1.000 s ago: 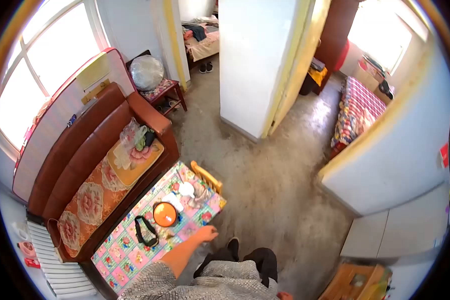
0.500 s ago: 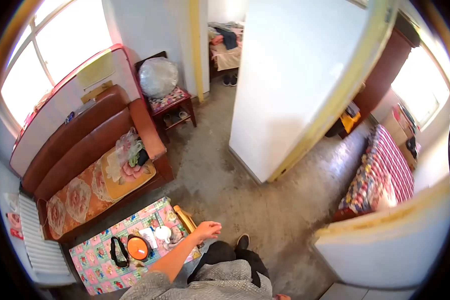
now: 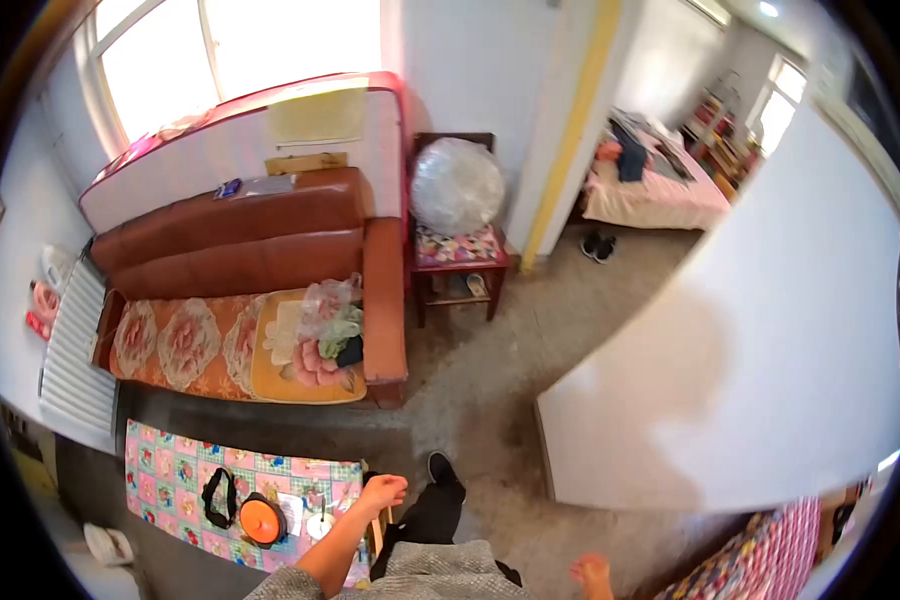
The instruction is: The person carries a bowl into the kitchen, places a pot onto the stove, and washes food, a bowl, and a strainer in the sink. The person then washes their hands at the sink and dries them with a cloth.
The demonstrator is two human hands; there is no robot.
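My left hand (image 3: 384,492) is held out in front of my body, above the end of a low table (image 3: 170,480) with a flower-checked cloth. Its fingers are curled in, with nothing visible in them. Lower right, my right hand (image 3: 592,572) hangs beside my body over the floor, its fingers slightly apart and holding nothing that I can see. On the table, left of my left arm, are an orange-lidded round pot (image 3: 262,520), a black strap (image 3: 218,498) and a white object (image 3: 320,524) partly behind the forearm.
A brown sofa (image 3: 260,255) with a flowered seat stands behind the table. Beside it, a chair (image 3: 460,255) holds a large plastic-wrapped bundle (image 3: 458,186). A white wall (image 3: 770,380) juts in at right. Through the doorway are a bed (image 3: 650,200) and black shoes (image 3: 598,246).
My view has turned left, so the sofa, chair and wall sit farther right. One of my feet has stepped forward. My right hand has come further into view; my left stays raised.
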